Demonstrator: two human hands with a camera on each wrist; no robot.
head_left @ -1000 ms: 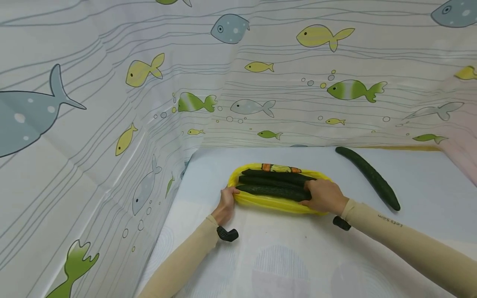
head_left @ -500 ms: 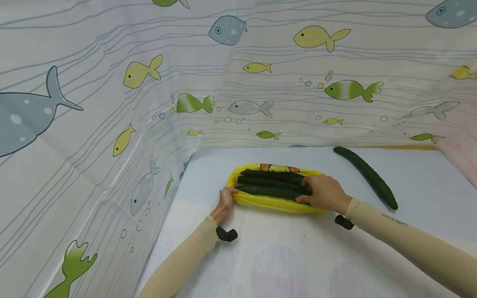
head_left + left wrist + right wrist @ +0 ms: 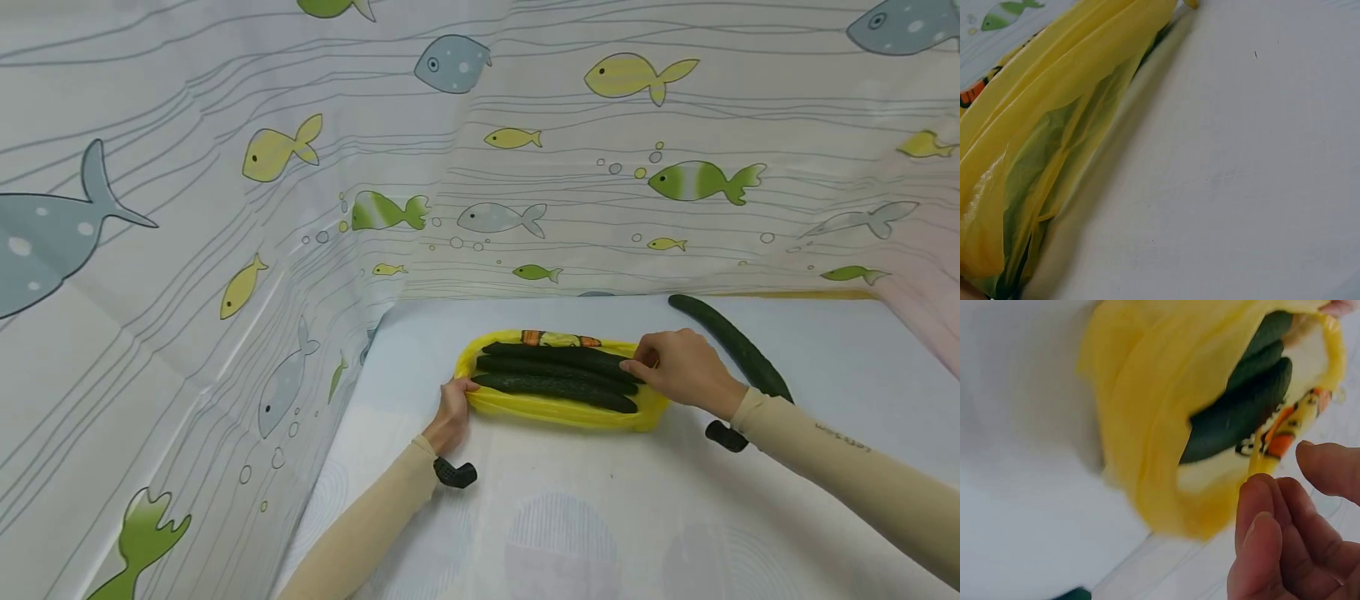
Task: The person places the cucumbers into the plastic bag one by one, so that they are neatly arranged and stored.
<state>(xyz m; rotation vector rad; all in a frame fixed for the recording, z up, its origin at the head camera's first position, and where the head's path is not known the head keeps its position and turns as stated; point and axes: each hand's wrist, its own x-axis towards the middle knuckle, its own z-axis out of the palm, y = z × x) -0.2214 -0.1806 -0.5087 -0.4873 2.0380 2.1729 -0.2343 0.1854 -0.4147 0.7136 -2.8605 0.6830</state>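
Note:
A yellow plastic bag (image 3: 558, 411) with a printed orange-and-black pattern lies on the table, its mouth facing up and rolled outward. Three dark green cucumbers (image 3: 555, 392) lie side by side inside it. At the bag's left end my left hand (image 3: 452, 410) pinches the rim, thumb on the inner side; in the left wrist view it is almost wholly out of sight. Over the bag's right end is my right hand (image 3: 686, 371), its fingers loosely bent and holding nothing. The right wrist view has its fingertips (image 3: 1260, 519) close to the bag's edge.
Another cucumber (image 3: 731, 340) lies on the table to the right of the bag, partly behind the right hand and forearm. A fish-patterned sheet (image 3: 480, 167) hangs along the back and left of the white table (image 3: 570, 517).
My right hand has let go of the nearest cucumber's right end and moved right and up to the bag's rim. The left hand keeps its place on the bag.

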